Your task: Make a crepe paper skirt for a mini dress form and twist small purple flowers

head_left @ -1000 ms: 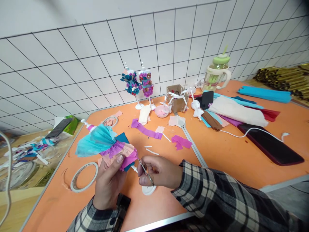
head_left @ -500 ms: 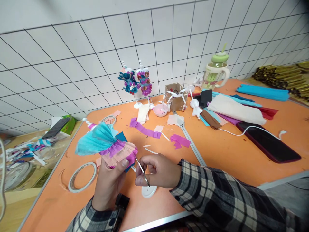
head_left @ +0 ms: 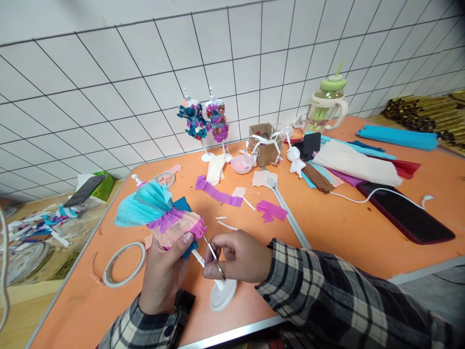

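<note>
Toward 7 o'clock, the left hand (head_left: 165, 271): fingers largely hidden behind the paper dress (head_left: 145, 204). At 6 o'clock, scissors (head_left: 209, 246), grip partly covered by the right hand (head_left: 236, 257); whether the 2 blades stand apart is too fine to tell. The same hand interrupts the pole of the white stand (head_left: 223, 297). The left sleeve (head_left: 145, 325) is cut off at 7 o'clock, the right sleeve (head_left: 345, 295) at 4. Cardboard box (head_left: 271, 153), 2 o'clock: contents too small to identify. Gold rolls (head_left: 425, 114), between 2 and 3 o'clock: cropped.
</note>
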`<state>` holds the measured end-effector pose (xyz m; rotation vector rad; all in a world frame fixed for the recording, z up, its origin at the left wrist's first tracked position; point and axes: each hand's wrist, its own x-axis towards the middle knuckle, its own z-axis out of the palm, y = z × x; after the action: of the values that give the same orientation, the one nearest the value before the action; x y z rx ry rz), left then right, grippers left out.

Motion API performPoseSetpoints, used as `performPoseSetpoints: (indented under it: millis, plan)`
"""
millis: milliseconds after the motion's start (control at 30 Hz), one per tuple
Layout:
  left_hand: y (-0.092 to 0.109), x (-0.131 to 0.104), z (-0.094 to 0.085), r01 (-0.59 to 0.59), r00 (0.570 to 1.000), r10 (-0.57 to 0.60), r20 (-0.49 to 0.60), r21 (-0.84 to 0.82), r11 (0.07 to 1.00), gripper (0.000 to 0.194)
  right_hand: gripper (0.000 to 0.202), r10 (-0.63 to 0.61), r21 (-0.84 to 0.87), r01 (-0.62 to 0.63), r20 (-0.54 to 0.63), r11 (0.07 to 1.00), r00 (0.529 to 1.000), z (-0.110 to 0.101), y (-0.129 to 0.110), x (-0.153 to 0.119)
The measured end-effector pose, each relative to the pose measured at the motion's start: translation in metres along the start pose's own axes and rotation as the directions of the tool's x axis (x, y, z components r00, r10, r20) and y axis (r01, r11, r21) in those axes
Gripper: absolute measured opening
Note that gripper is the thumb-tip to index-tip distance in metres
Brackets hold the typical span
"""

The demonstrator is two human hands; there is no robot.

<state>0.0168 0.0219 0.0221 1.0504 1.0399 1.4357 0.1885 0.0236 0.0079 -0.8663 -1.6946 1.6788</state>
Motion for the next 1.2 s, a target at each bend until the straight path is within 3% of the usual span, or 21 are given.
performPoseSetpoints:
  millis: [233, 633, 867, 1067, 1200]
  plan:
    - [0.0, 0.0, -0.002, -0.001, 1.0, 0.001, -0.022, -0.011, 1.0, 0.028, 0.035, 0.008, -0.005, -0.008, -0.039, 1.0, 0.999, 0.004, 0.013, 0.004]
    - [0.002, -0.001, -0.001, 0.062, 0.995, -0.064, -0.07, -0.035, 0.997, 0.037, 0.031, -0.034, 0.0, 0.035, -0.06, 0.999, 0.998, 0.003, 0.007, 0.002]
    - [0.0, -0.001, -0.001, 0.069, 0.994, -0.071, -0.079, -0.031, 0.997, 0.04, 0.032, -0.022, -0.027, 0.021, -0.034, 0.999, 0.999, 0.002, 0.005, 0.001]
    - [0.002, -0.002, -0.001, 0.068, 0.997, -0.068, -0.043, -0.011, 0.998, 0.032, 0.028, -0.046, -0.071, 0.05, 0.06, 0.996, 0.997, -0.004, 0.004, 0.001]
    - [0.001, -0.001, -0.004, 0.074, 0.996, -0.076, -0.038, -0.04, 0.996, 0.036, 0.034, 0.032, -0.064, -0.027, 0.08, 0.998, 0.996, -0.008, 0.004, 0.002]
